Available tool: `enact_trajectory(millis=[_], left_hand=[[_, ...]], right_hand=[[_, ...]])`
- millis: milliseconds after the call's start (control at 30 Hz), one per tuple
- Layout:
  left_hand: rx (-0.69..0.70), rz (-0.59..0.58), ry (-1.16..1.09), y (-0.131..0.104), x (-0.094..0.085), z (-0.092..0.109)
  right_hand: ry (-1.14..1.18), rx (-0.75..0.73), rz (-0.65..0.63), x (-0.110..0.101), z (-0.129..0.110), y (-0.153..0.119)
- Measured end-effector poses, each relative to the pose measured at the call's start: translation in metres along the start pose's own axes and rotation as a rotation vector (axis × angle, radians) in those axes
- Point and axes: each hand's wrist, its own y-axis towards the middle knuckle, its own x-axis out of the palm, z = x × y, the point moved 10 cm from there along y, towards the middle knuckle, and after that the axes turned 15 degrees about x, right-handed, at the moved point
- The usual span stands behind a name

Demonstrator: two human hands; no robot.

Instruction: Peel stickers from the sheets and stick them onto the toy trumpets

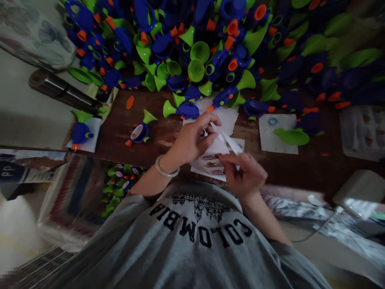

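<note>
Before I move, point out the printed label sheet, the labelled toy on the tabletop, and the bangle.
Printed label sheet (pixel 211 164), head view: its printed area.
Labelled toy (pixel 138 131), head view: its oval label.
Bangle (pixel 167 175), head view: its lower band.

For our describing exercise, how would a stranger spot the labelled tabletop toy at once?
On the brown tabletop, find the left hand. Left of it, apart from the heaped toys, lies a blue toy with a green funnel; its oval label distinguishes it from tabletop neighbours.
</note>
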Motion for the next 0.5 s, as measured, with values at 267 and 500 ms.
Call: enact_trajectory(millis=[267, 500], left_hand=[[0.01, -0.026, -0.139, 0.005, 0.004, 0.002], [-0.038, -0.018, -0.185, 0.001, 0.01, -0.008]], right_hand=[[0.172, 0.098, -0.014, 0.009, 0.02, -0.012], [-0.055, -0.131, 0.103, -0.009, -0.005, -0.01]])
